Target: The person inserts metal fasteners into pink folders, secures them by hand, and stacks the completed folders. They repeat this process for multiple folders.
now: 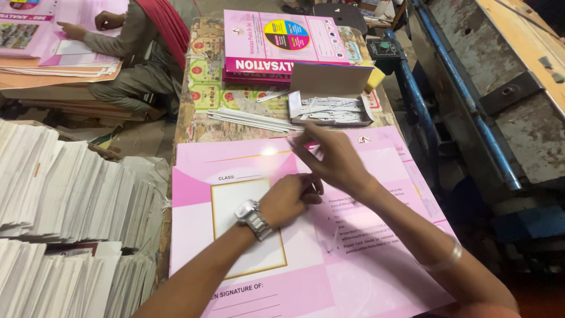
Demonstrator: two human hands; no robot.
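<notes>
A large pink printed sheet [365, 259] with a white cream-framed panel lies flat on the table in front of me. My left hand [290, 199], with a metal watch on its wrist, rests on the sheet's middle with the fingers curled closed. Just above it, my right hand [332, 160] hovers with its fingertips pinched on a small thin white strip [312, 146]; a clear bangle is on that forearm. The two hands almost touch.
An open cardboard box of white strips [329, 109] stands beyond the sheet, with loose long strips [247, 119] beside it and a stack of pink booklets [282, 41] behind. Piles of white paper [59, 206] fill the left. Another person [135, 53] sits far left. A grey machine with a blue rail [471, 123] runs along the right.
</notes>
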